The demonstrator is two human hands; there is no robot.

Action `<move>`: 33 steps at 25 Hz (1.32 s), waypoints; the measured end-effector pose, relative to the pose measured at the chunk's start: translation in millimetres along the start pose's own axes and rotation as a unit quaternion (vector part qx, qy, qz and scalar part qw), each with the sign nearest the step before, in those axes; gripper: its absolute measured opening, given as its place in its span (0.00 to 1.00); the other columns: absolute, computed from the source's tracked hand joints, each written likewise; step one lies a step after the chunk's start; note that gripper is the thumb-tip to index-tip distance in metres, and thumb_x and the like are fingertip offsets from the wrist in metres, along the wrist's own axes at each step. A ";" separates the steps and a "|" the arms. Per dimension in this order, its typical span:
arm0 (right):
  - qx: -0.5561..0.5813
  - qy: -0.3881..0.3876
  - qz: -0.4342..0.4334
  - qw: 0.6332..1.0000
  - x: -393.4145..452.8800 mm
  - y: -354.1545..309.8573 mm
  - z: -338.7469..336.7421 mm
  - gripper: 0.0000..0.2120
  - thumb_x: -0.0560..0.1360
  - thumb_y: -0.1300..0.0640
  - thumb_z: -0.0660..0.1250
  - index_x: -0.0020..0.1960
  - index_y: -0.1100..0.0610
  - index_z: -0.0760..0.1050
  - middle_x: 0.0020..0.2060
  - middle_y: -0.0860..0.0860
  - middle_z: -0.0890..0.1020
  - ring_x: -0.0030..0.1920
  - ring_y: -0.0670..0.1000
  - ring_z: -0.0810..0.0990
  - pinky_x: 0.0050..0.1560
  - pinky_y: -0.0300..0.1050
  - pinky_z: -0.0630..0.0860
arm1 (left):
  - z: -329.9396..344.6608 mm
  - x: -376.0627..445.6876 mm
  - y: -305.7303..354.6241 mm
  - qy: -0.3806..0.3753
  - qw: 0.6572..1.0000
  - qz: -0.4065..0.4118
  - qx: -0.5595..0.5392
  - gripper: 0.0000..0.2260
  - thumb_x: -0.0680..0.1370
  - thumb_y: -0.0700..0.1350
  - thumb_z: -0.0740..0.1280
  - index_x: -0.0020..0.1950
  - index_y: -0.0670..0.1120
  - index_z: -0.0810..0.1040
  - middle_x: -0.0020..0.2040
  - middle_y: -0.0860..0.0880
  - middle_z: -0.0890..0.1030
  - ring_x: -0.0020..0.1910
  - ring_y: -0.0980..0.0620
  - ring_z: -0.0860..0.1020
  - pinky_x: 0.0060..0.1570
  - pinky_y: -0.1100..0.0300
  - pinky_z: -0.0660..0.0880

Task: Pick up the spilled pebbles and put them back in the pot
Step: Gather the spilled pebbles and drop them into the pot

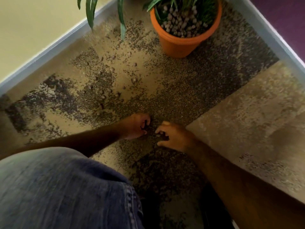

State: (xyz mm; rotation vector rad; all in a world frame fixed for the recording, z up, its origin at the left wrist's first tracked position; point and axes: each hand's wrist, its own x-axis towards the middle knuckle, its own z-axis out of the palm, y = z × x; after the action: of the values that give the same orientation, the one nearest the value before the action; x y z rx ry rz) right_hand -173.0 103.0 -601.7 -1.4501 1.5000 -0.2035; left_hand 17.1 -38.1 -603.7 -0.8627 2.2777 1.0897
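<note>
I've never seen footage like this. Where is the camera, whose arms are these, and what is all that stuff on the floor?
There is no machine here. The one picture comes from a camera worn on a person's head, looking down, so you see their own two arms and a knee in jeans.

On the beige carpet lies a wide spill of dark soil with small round pebbles mixed in. At the top stands an orange pot holding a green plant and more pebbles.

The left hand and right hand are low on the carpet, close together, fingers curled over the dark material. Each seems to pinch or gather some of it, but the picture is too blurred to say exactly what is held.
</note>
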 end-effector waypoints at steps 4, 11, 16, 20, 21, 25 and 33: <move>-0.102 -0.036 -0.043 0.993 -1.7 -11.6 16.7 0.24 0.70 0.45 0.76 0.62 0.45 0.71 0.61 0.46 0.69 0.62 0.50 0.69 0.56 0.50 0.75 | -4.1 -12.5 -3.6 -0.052 0.998 0.045 0.011 0.21 0.67 0.50 0.78 0.52 0.58 0.70 0.51 0.56 0.70 0.43 0.59 0.75 0.38 0.59 0.78; -0.135 -0.043 -0.090 0.986 6.6 -19.4 31.2 0.16 0.76 0.58 0.72 0.62 0.51 0.74 0.61 0.51 0.70 0.60 0.53 0.71 0.56 0.51 0.75 | 16.7 -29.4 0.5 -0.061 0.982 0.092 0.153 0.38 0.62 0.63 0.78 0.66 0.51 0.68 0.62 0.53 0.66 0.56 0.54 0.72 0.50 0.60 0.73; -0.145 -0.044 -0.112 0.982 5.5 -22.2 35.5 0.13 0.77 0.61 0.68 0.60 0.51 0.77 0.58 0.51 0.72 0.58 0.54 0.72 0.53 0.51 0.76 | 34.8 -38.5 6.9 -0.085 0.971 0.119 0.190 0.29 0.76 0.52 0.72 0.74 0.44 0.68 0.71 0.45 0.66 0.65 0.47 0.72 0.62 0.56 0.71; -0.160 -0.039 -0.104 0.981 0.4 -26.1 39.2 0.13 0.78 0.59 0.68 0.62 0.50 0.76 0.61 0.52 0.71 0.60 0.55 0.71 0.54 0.52 0.76 | 36.0 -44.9 9.6 -0.060 0.976 0.140 0.156 0.21 0.79 0.48 0.69 0.71 0.45 0.73 0.70 0.47 0.70 0.62 0.49 0.75 0.59 0.57 0.72; -0.160 -0.039 -0.099 0.981 -1.7 -27.0 41.6 0.14 0.78 0.58 0.68 0.63 0.50 0.76 0.61 0.52 0.71 0.60 0.56 0.71 0.54 0.53 0.76 | 37.0 -46.1 9.7 -0.056 0.978 0.138 0.144 0.20 0.79 0.47 0.69 0.70 0.45 0.74 0.69 0.47 0.71 0.61 0.49 0.76 0.59 0.57 0.73; -0.144 -0.032 -0.087 0.985 -6.6 -32.9 50.6 0.14 0.79 0.58 0.67 0.64 0.51 0.75 0.63 0.55 0.70 0.62 0.61 0.71 0.55 0.54 0.74 | 37.7 -48.2 9.6 -0.030 0.985 0.147 0.091 0.15 0.78 0.44 0.70 0.63 0.42 0.79 0.61 0.46 0.76 0.55 0.49 0.79 0.52 0.61 0.74; -0.244 -0.069 -0.133 0.958 -2.6 -56.0 52.6 0.14 0.80 0.61 0.59 0.65 0.54 0.73 0.61 0.57 0.71 0.60 0.61 0.72 0.55 0.56 0.77 | 21.7 -62.4 -5.0 -0.021 0.957 0.199 0.209 0.11 0.76 0.45 0.71 0.57 0.43 0.83 0.60 0.43 0.78 0.50 0.48 0.80 0.46 0.55 0.79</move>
State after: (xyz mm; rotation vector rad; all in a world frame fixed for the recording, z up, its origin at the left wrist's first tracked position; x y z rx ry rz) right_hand -98.8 116.1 -586.6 -2.0186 1.2877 0.1166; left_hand 66.9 -2.1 -578.9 -0.2168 2.5747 0.7145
